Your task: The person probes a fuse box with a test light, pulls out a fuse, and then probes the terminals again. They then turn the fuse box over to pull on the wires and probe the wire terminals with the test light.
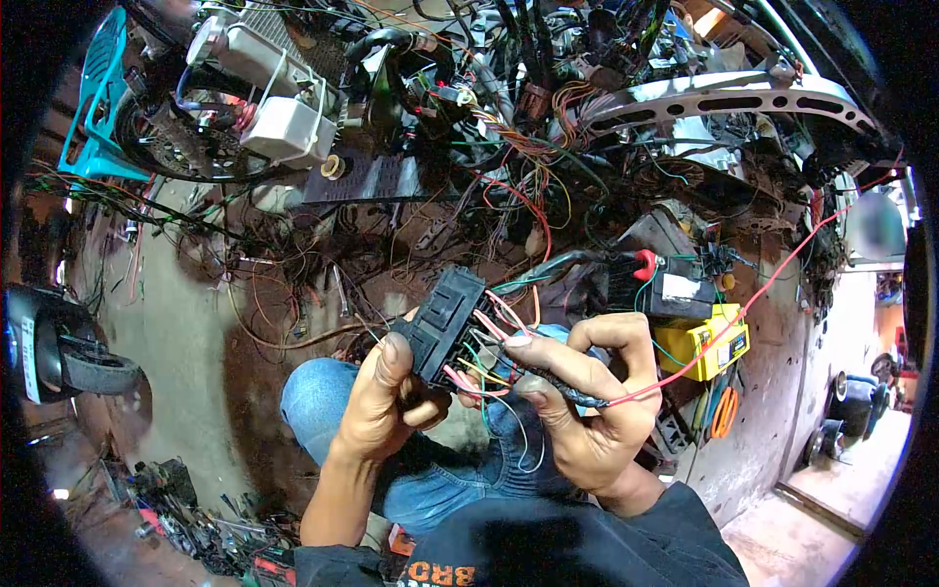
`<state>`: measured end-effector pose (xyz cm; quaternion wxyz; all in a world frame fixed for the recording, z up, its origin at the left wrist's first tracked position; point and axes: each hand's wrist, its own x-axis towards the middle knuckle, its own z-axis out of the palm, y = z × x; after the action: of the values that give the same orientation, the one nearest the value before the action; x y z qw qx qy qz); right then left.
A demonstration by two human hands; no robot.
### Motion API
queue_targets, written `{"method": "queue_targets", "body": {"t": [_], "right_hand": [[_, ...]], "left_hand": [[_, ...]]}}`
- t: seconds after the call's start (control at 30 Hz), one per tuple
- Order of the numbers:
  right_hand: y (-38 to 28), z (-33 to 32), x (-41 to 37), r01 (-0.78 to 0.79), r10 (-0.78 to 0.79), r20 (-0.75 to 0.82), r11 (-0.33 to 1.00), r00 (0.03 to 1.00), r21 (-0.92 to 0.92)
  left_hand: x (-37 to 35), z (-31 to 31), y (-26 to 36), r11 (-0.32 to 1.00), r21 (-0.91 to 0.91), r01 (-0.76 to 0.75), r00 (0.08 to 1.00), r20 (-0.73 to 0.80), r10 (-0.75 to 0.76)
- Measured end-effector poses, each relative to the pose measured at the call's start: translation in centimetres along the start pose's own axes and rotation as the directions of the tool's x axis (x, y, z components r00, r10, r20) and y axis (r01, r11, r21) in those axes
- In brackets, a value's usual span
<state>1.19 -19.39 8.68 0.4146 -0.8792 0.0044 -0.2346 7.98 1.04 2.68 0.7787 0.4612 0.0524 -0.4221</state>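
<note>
A black plastic connector block [445, 318] is held tilted above my knees by my left hand [377, 396], its thumb on the block's lower left edge. Pink, yellow, green and black wires come out of the block's right side. Close by on the right, my right hand [597, 406] pinches a dark-wrapped wire end between thumb and fingers. A long red wire [748, 308] runs from that hand up to the upper right. A loose grey wire loop hangs below the block.
A motorcycle frame with tangled wiring [528, 137] spans the top. A black battery [680, 289] and a yellow battery [704, 342] stand at the right. Orange-handled pliers [724, 413] lie below them. A wheel [98, 372] is far left, with scattered tools [210, 528] lower left and a teal chair [98, 98] upper left.
</note>
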Motion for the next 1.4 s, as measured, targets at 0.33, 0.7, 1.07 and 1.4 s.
{"method": "queue_targets", "body": {"t": [0.33, 0.7, 1.07, 1.4], "right_hand": [[-0.2, 0.3, 0.7, -0.029, 0.032, 0.084, 0.999, 0.996, -0.036], [0.2, 0.0, 1.1, -0.042, 0.036, 0.078, 0.997, 0.996, 0.068], [-0.1, 0.1, 1.1, -0.162, 0.152, 0.123, 0.984, 0.981, 0.069], [-0.2, 0.0, 0.3, -0.054, 0.052, 0.021, 0.997, 0.998, 0.062]], "left_hand": [[0.0, 0.2, 0.0, 1.0, 0.007, -0.027, 0.999, -0.022, 0.027], [-0.1, -1.9, -1.5, 0.993, -0.11, -0.037, 0.999, -0.017, 0.036], [-0.1, -0.4, -0.4, 0.994, -0.112, 0.012, 0.999, 0.043, -0.007], [0.1, -0.2, -0.6, 0.987, -0.162, -0.012, 0.999, 0.037, 0.018]]}}
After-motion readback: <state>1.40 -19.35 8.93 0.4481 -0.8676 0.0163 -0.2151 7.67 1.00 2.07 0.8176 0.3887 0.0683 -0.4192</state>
